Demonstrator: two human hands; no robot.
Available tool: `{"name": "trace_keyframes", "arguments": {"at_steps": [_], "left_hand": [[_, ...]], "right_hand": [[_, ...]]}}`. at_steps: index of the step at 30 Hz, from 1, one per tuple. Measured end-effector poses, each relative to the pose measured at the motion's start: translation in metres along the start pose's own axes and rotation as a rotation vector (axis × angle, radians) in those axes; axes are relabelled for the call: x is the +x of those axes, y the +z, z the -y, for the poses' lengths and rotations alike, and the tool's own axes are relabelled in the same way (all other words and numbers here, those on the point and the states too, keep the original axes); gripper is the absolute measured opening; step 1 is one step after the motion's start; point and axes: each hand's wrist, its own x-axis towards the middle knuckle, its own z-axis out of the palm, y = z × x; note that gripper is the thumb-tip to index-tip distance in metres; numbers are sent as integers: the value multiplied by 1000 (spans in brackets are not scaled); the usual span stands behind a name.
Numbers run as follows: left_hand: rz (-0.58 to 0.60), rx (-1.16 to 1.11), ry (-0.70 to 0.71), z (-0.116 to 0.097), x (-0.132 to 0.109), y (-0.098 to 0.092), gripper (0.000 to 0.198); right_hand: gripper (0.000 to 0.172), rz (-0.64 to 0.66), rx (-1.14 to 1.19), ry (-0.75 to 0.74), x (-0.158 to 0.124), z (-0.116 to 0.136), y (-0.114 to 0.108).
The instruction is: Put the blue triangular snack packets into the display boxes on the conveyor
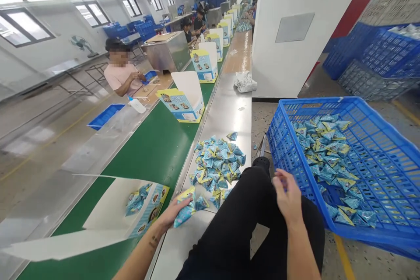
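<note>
My left hand [173, 212] is closed on blue-and-yellow pyramid-shaped packets [184, 210], at the near end of a loose pile of the same packets [218, 162] on the metal ledge. Just left of that hand, an open carton [110, 210] lies tilted on the green belt, with several packets [138, 199] inside. My right hand [288, 194] is over my right leg, beside the blue crate. Its fingers are loosely bent, and nothing shows in them.
A blue crate [295, 170] with many packets [328, 153] stands at right. More open cartons [183, 105] line the green belt [141, 144]. A striped cloth [245, 82] lies on the ledge [244, 116]. Across the belt sits a co-worker [121, 72] near a white bottle [137, 105].
</note>
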Motion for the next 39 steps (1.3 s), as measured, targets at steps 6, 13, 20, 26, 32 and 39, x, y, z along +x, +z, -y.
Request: {"name": "trace_keyframes", "arguments": {"at_steps": [6, 13, 20, 26, 32, 39], "left_hand": [[603, -335, -40, -33, -16, 98, 55], [1078, -420, 61, -30, 8, 164, 79], [970, -852, 59, -16, 9, 182, 70], [997, -787, 135, -8, 12, 176, 83], [1036, -739, 165, -3, 27, 179, 69], [1018, -724, 246, 2, 32, 185, 58]], "right_hand": [[47, 803, 217, -302, -39, 93, 12], [20, 564, 349, -218, -16, 52, -13], [40, -72, 442, -125, 58, 8, 0], [47, -24, 367, -75, 84, 12, 33], [56, 97, 415, 29, 116, -9, 38], [58, 253, 115, 312, 108, -78, 78]]}}
